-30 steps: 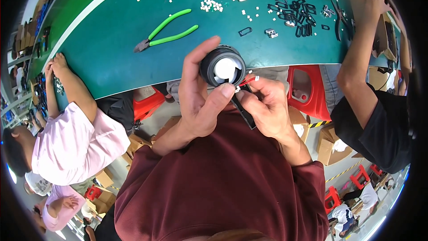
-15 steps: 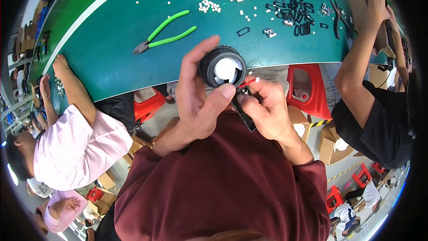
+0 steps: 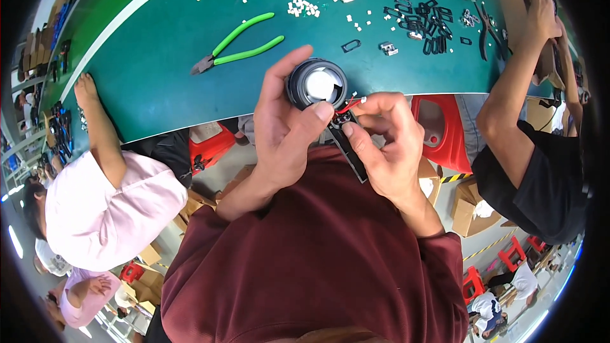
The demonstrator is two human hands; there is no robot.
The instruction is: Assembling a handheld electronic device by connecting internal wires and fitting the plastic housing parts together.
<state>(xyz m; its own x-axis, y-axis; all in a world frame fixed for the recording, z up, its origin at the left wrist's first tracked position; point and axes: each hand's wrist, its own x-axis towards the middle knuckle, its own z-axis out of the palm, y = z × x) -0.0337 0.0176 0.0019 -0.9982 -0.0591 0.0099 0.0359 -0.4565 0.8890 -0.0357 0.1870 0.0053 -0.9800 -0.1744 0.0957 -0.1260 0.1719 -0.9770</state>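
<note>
My left hand (image 3: 286, 130) grips a round black lamp head (image 3: 290, 84) with a bright white inside, its thumb pressed on the lower rim. A narrow black housing (image 3: 353, 155) slants down from the rim toward my body. My right hand (image 3: 389, 143) is closed on the upper part of that housing, thumb on top. Thin red wires (image 3: 348, 107) with small white connectors (image 3: 363, 100) stick out between the lamp head and my right fingers. Both parts are held in front of my chest, just off the table's near edge.
Green-handled cutting pliers (image 3: 248, 55) lie on the green table (image 3: 159, 89). Beyond are white connectors (image 3: 304, 6), a pile of black frames (image 3: 432, 22), a metal part (image 3: 388, 48) and dark pliers (image 3: 486, 32). People sit at left (image 3: 114, 209) and right (image 3: 527, 178).
My right hand has turned slightly and its fingers have shifted along the housing, so more of the housing and wires shows. The lamp head stays in my left hand.
</note>
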